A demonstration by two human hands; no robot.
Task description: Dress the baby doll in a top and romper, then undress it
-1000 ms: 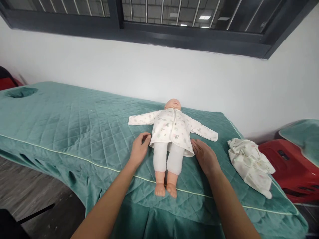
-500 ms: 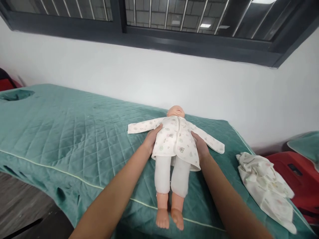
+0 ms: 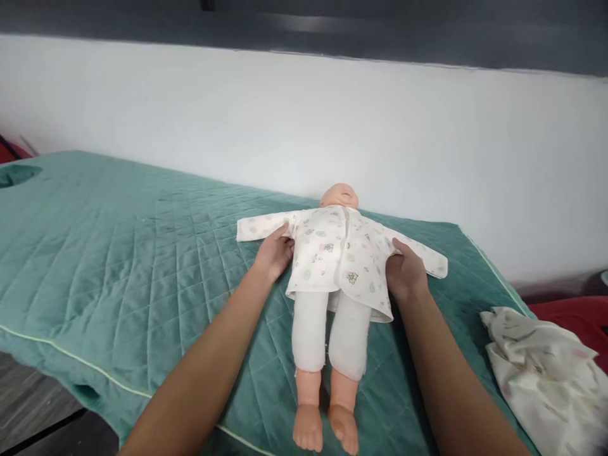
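Observation:
A baby doll (image 3: 332, 272) lies on its back on a teal quilted bed cover (image 3: 142, 253), head toward the wall, bare feet toward me. It wears a white printed jacket (image 3: 332, 250) with both sleeves spread out, and white leggings. My left hand (image 3: 274, 252) is closed against the doll's side under the left sleeve. On the other side, my right hand (image 3: 403, 273) is closed on the doll's body under the right sleeve. The fingertips of both hands are tucked beneath the jacket and hidden.
A crumpled white printed garment (image 3: 546, 373) lies on the bed at the right. A white wall (image 3: 304, 120) runs right behind the doll's head. A red object (image 3: 574, 316) shows past the bed's right end. The bed's front edge falls to a dark floor at lower left.
Both hands went from resting beside the doll's legs up to its sides under the sleeves. The view tilted down and moved closer; the window has mostly left the frame.

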